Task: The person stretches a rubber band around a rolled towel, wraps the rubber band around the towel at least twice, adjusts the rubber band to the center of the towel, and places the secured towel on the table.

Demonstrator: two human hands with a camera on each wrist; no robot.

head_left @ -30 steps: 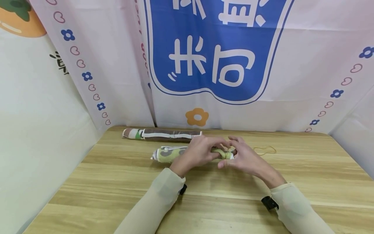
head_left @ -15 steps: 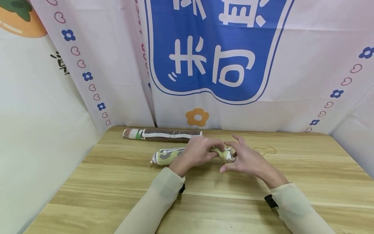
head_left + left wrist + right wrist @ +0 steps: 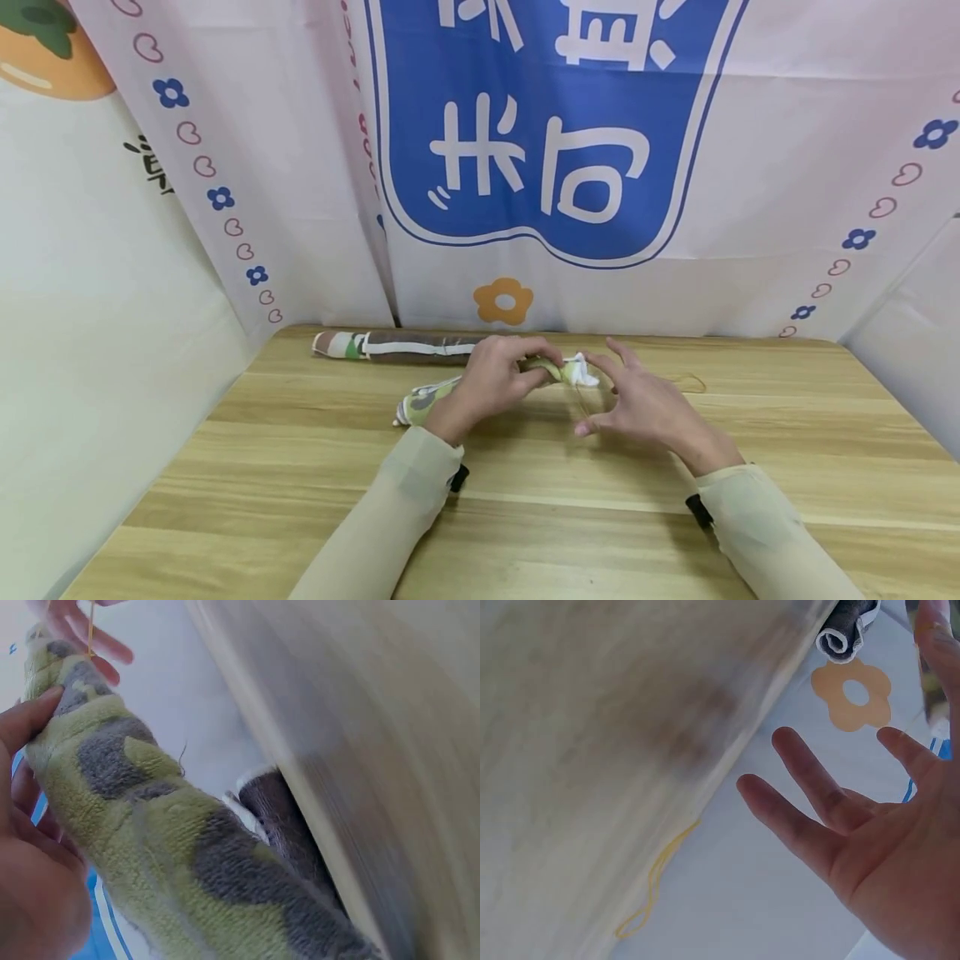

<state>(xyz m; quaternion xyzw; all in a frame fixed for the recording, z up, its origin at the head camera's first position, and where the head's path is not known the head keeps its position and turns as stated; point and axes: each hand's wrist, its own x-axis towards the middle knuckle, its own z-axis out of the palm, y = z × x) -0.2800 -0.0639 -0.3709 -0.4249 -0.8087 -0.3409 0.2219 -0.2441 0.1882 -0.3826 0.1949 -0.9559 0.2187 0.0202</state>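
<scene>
- Wooden table (image 3: 525,533), cloth (image 3: 810,167) hung behind: brown roll (image 3: 408,346) lies at the back, already rolled.
- Left hand (image 3: 487,383) grips the green roll (image 3: 180,825), also rolled, in front of it.
- Right hand (image 3: 645,408) is spread by its end, yellow band (image 3: 91,630) at the fingers; banding looks unfinished.
- Second band (image 3: 657,870) lies on the table.

Left hand (image 3: 491,382) curled in grip; right hand (image 3: 648,408) splayed wide.
</scene>
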